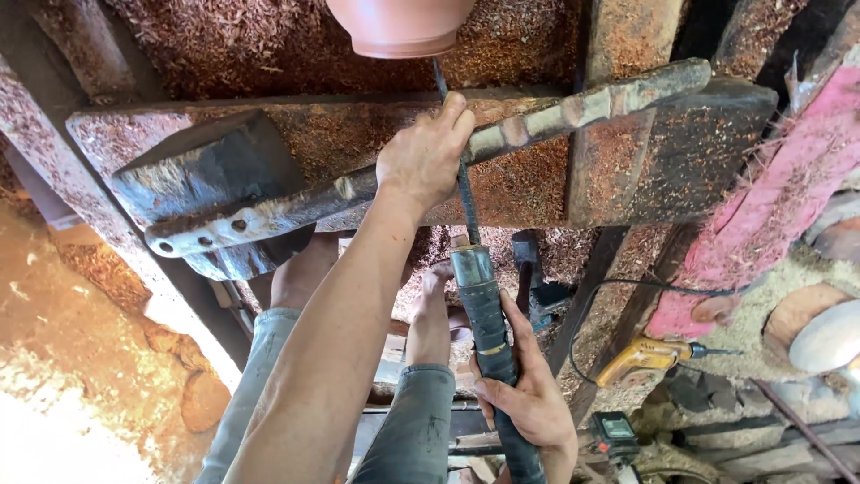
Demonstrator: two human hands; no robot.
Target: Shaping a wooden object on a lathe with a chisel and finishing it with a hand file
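Head view is showing us working a long turning chisel (472, 269) against a reddish wooden bowl (400, 27) mounted at the top of the frame. We are taking the tool rest (555, 121), the worn bar slanting across the middle, as our landmark. Above the rest, the chisel's thin steel tip is meeting the underside of the bowl. On the rest itself, our left hand (424, 157) is lying with fingers curled shut around the steel shank, pinning it to the bar. Below the rest, our right hand (528, 394) is clamped around the dark taped handle, thumb lying along it.

To do this cut well, we judge that we should be keeping the left hand pressed firmly down so the shank does not chatter on the rest, and steering only with the right hand at the far end of the handle, in small sweeps. A light touch at the tip seems wise, since a deep bite could catch the bowl wall.

Below and right of the rest, a yellow power drill (649, 358) is lying among shavings, well apart from both hands.
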